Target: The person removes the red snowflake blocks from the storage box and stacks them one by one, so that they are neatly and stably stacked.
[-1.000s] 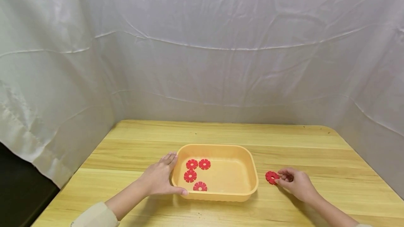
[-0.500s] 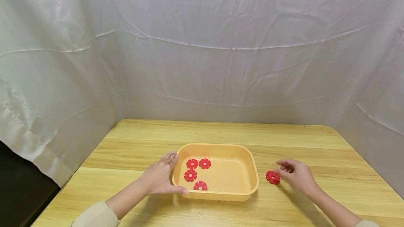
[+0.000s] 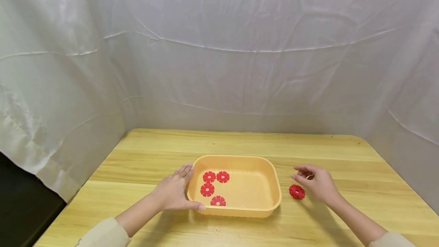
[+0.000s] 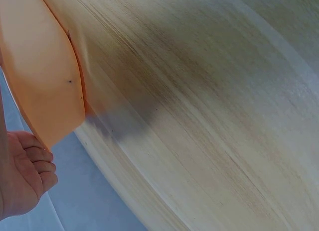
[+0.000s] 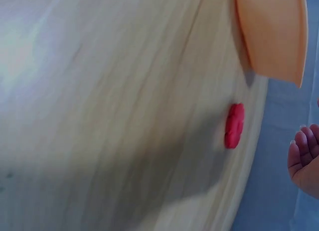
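Note:
My left hand holds the left end of a shallow orange plastic basket, its thumb over the front rim. In the left wrist view, the left hand's fingers curl at the basket's edge. Flat red notched discs, like snowflake building pieces, lie in the basket's left half. To the right of the basket, a red notched disc lies on the table; it looks thick, perhaps stacked, in the right wrist view. Above and behind it hovers my right hand, fingers loosely bent, holding nothing.
The wooden table bears the basket and the red disc. Pale grey cloth hangs behind and at both sides. A dark area shows beyond the table's left edge.
My right hand has let go of the red disc on the table and moved up and slightly away, toward the back. The left hand keeps its place on the basket.

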`<state>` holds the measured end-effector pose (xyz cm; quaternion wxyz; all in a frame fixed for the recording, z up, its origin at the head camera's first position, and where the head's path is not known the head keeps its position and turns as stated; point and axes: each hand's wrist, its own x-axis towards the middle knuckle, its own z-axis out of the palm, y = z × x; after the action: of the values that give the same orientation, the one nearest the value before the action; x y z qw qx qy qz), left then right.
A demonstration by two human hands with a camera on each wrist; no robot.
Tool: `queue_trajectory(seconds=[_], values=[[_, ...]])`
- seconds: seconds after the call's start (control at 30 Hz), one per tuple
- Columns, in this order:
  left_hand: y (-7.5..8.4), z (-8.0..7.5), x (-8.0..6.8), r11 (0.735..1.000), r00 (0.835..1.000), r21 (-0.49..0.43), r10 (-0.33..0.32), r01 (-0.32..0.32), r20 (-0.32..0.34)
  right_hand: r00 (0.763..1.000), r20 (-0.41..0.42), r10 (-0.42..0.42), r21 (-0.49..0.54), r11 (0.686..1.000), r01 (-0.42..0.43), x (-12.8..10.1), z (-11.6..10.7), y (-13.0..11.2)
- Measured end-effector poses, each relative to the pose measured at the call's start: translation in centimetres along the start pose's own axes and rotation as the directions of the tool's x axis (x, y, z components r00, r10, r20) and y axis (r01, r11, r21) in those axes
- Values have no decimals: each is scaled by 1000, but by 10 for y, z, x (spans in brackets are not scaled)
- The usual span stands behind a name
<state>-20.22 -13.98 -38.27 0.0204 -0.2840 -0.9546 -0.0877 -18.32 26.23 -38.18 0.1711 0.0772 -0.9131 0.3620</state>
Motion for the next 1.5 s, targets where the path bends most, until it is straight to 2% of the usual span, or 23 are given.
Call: queue_trajectory(seconds=[0.57,0.87,1.5], values=[[1,0,-1,1000,1000,6,-3,3,-4,999,36,-4,133,991,-1,16,24,-31],[1,1,0,1000,1000,-2,-8,8,-2,997,71,-35,199,980,21,17,41,-42],[1,1,-1,1000,1000,-20,-15,15,-11,994,93,-52,250,968,27,27,70,-62]])
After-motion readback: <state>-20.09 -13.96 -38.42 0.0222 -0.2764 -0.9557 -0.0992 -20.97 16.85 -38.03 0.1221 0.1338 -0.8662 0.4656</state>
